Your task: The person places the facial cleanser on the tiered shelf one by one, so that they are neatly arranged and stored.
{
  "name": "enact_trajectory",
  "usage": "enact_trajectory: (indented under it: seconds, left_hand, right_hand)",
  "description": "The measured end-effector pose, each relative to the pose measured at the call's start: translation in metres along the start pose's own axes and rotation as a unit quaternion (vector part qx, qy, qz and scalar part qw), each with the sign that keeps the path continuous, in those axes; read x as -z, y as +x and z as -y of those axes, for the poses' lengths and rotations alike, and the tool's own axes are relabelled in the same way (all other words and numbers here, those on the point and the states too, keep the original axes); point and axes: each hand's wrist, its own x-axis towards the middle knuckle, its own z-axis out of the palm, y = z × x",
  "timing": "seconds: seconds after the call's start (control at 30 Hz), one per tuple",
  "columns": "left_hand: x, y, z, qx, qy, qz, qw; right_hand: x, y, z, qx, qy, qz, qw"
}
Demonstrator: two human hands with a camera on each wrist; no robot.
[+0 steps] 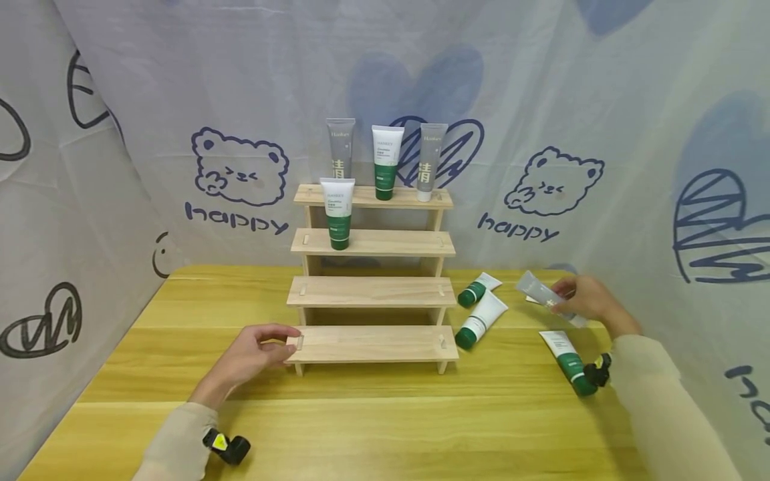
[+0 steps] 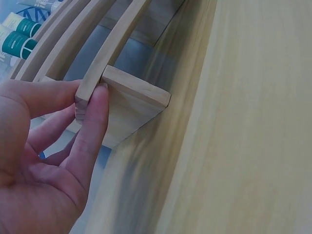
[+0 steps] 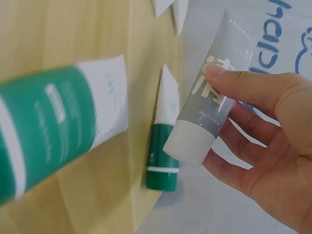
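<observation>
My left hand [image 1: 255, 354] pinches the left end of the lowest board on a stepped wooden display stand [image 1: 373, 344]; the left wrist view has thumb and fingers on either side of that board end [image 2: 90, 90]. Off to the right of the stand, my right hand [image 1: 586, 299] holds a grey squeeze tube [image 1: 538, 290] with a white cap. Thumb on its printed front and fingers behind, the hand keeps the tube tilted, cap lower, in the right wrist view. Beyond it lies a green-and-white tube [image 3: 163, 151], mostly hidden by the hand in the head view.
Two grey tubes [image 1: 341, 147] [image 1: 430, 160] and a green-and-white tube [image 1: 386, 160] stand on the top shelf. Another green-and-white tube [image 1: 338, 214] stands one shelf lower. More lie on the wooden table [image 1: 373, 427]: two beside the stand [image 1: 481, 319], one near my right wrist [image 1: 568, 364].
</observation>
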Motion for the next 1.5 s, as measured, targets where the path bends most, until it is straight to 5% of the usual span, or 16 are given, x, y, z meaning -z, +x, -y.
enact_trajectory:
  seconds: [0.67, 1.5]
  left_hand:
    - [0.000, 0.000, -0.006, 0.020, 0.034, 0.001, 0.9992]
    - [0.001, -0.001, -0.006, 0.014, 0.025, 0.014, 0.9995]
  right_hand:
    - [0.000, 0.007, 0.069, -0.027, 0.063, -0.005, 0.9977]
    - [0.008, 0.006, 0.122, 0.048, 0.087, -0.020, 0.9948]
